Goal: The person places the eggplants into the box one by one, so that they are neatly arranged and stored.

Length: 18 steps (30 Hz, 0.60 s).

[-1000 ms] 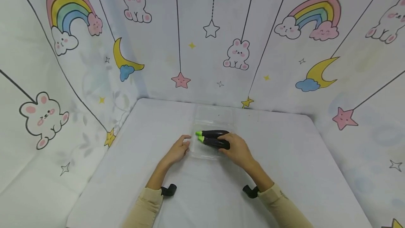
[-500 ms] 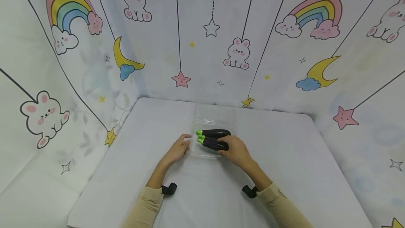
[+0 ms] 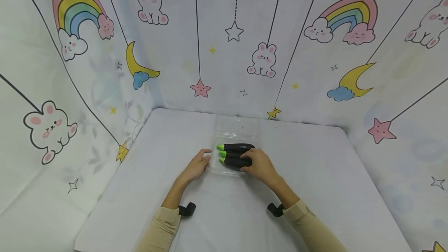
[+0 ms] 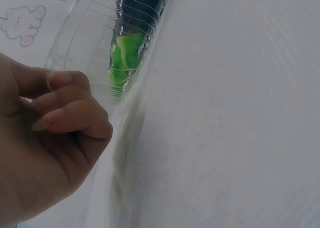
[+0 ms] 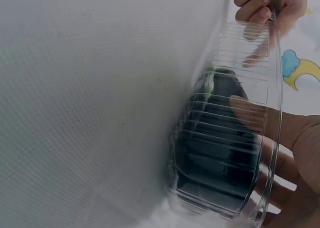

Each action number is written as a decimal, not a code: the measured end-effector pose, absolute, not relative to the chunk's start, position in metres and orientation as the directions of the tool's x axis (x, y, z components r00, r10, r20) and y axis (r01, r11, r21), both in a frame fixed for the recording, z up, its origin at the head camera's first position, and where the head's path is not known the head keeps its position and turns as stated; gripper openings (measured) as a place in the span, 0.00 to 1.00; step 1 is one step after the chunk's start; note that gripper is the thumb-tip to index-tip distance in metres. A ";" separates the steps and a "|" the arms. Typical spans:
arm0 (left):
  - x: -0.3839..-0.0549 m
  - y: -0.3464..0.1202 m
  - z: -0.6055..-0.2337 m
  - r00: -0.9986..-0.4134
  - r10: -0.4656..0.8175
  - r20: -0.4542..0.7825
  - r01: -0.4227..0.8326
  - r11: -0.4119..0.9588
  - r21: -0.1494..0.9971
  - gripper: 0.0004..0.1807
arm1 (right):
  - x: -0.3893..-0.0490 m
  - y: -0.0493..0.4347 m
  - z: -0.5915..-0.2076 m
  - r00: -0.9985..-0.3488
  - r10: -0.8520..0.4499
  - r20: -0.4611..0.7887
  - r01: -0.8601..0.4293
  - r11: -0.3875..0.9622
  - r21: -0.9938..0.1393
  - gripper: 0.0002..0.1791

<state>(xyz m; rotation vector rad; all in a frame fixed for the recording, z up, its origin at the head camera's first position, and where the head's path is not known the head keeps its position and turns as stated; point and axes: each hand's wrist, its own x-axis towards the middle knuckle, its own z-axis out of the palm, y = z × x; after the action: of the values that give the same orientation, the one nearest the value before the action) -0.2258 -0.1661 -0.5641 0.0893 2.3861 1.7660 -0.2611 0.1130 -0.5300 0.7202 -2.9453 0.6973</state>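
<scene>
A clear plastic clamshell box [image 3: 225, 172] stands on the table with three dark eggplants with green stem ends lying side by side in it. My left hand [image 3: 196, 167] pinches the box's left rim, fingers curled, as the left wrist view shows. Reaching in from the right, my right hand [image 3: 261, 165] holds the nearest eggplant [image 3: 235, 161] by its thick end. The middle eggplant [image 3: 231, 154] is partly covered by the fingers, and the far eggplant [image 3: 238, 147] lies along the back. Through the ribbed wall in the right wrist view, my thumb rests along a dark eggplant [image 5: 215, 158].
The box's clear lid [image 3: 238, 126] lies folded open toward the back. A white cloth covers the table [image 3: 315, 174]. Behind it hangs a curtain [image 3: 231, 61] printed with rabbits, rainbows and stars. Black wrist cameras [image 3: 276, 210] sit on both forearms.
The nearest eggplant has shifted toward the front of the box and lies straighter, so the middle one now shows between the other two. My right hand moved slightly with it; my left stayed put.
</scene>
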 end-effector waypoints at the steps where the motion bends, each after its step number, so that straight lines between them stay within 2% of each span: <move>1: -0.226 -0.166 -0.563 -0.984 0.148 -0.104 -0.056 0.297 0.953 0.23 | -0.262 0.113 -0.530 -0.893 -0.430 0.132 -0.444 0.794 -0.416 0.24; 10: -0.225 -0.166 -0.563 -0.983 0.142 -0.118 -0.073 0.289 0.955 0.24 | -0.270 0.110 -0.533 -0.894 -0.436 0.100 -0.440 0.816 -0.374 0.24; 18: -0.227 -0.167 -0.564 -0.984 0.152 -0.093 -0.043 0.305 0.952 0.23 | -0.270 0.112 -0.532 -0.900 -0.426 0.097 -0.426 0.807 -0.408 0.23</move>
<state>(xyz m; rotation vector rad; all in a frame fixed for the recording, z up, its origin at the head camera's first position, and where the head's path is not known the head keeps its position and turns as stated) -0.2270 -0.1672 -0.5641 0.1015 2.3986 1.7576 -0.2701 0.1118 -0.5324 0.7036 -2.9858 0.6745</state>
